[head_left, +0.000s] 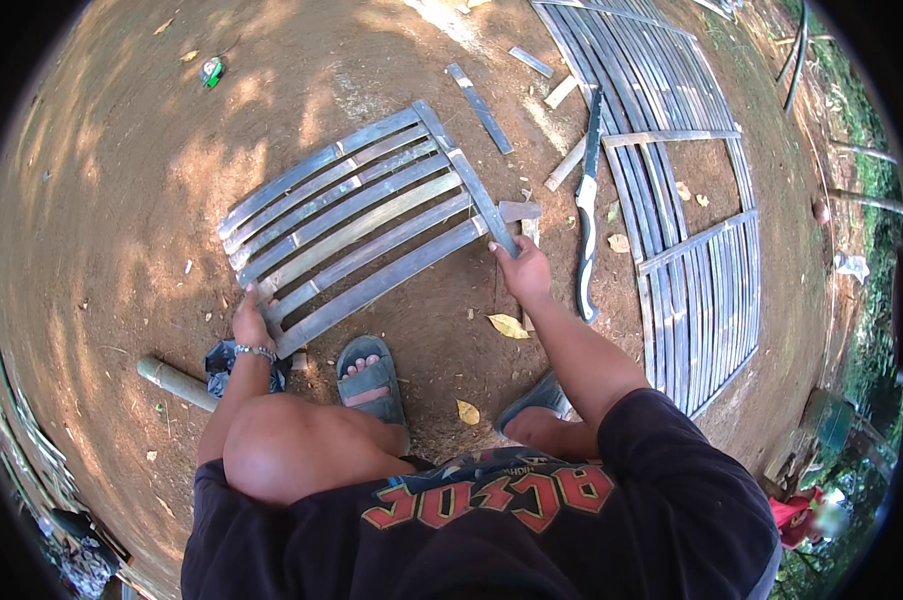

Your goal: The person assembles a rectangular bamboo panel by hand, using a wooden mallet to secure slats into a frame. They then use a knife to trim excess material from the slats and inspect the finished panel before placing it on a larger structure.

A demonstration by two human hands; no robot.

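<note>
Both hands on grey slatted bamboo panel (362, 215) — left hand (252, 322) grips its near-left end, right hand (524, 270) clamps the crosspiece end; long machete (587, 215) lies just right.

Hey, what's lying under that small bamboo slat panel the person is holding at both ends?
Bare brown dirt shows through the gaps of the bamboo slat panel. The left hand and right hand grip its near corners. Whatever sits directly beneath the slats is covered.

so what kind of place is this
Likely an outdoor yard used for bamboo work: bare brown dirt ground, a large grey slatted bamboo panel lying flat, and a long machete beside it.
</note>
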